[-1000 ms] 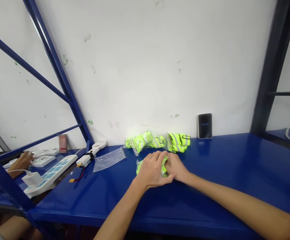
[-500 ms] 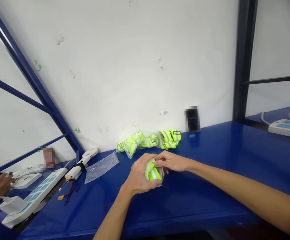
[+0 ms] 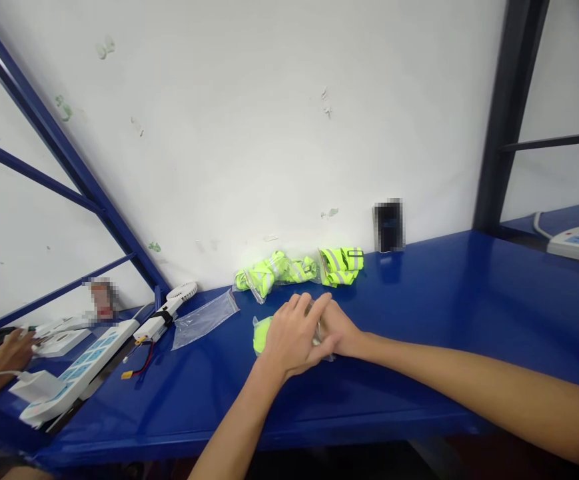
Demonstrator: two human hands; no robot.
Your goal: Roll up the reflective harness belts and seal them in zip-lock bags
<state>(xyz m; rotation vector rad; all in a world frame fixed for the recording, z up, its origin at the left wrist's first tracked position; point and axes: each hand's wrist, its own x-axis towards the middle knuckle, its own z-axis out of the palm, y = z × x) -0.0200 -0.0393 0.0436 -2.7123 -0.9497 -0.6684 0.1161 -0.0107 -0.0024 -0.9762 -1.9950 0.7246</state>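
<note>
A neon-yellow reflective strap in a clear plastic bag [image 3: 262, 335] is between my hands, its left end sticking out beyond my left hand. Over the top of the bag lies my left hand [image 3: 294, 337], fingers bent around it and thumb reaching to the right. My right hand [image 3: 340, 328] grips the right end, with its fingers partly hidden behind the left ones. Crinkled clear plastic shows between the two palms. Just behind, against the wall, lie more bagged reflective straps [image 3: 268, 272] and a folded bundle [image 3: 340, 265] with a black buckle.
To the left are an empty clear bag [image 3: 206, 321], a small white fan [image 3: 182, 292], a battery lead [image 3: 144, 359] and a power strip [image 3: 82, 373]. Another person's hand [image 3: 10, 353] is at the far left. A dark pixelated object [image 3: 389, 227] leans on the wall.
My left hand has turned over from cupping the bagged strap to covering it, and my right hand has closed in around the right end. The view has tilted slightly.
</note>
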